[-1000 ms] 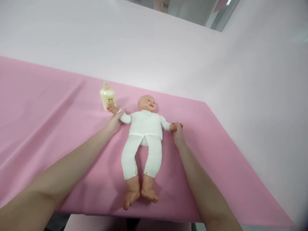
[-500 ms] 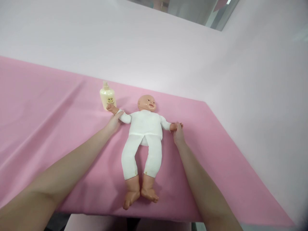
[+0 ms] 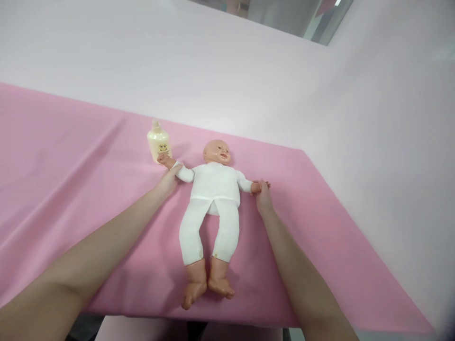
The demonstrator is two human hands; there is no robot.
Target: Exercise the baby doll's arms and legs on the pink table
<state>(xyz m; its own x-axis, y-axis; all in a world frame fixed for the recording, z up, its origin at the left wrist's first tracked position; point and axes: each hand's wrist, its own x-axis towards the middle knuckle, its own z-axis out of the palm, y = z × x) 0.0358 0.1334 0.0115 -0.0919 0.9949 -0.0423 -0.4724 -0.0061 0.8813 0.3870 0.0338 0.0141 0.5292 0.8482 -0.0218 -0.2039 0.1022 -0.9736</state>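
The pink-covered table (image 3: 320, 255) bears 1 doll (image 3: 215, 184) on its back and 1 upright bottle (image 3: 158, 141).

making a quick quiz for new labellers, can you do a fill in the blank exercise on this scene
The doll lies on its ____. The cloth under it is coloured ____. Of the left hand and the right hand, the one nearer the bottle is the ____. The doll's outfit is ____ in colour.

Missing words: back; pink; left; white.
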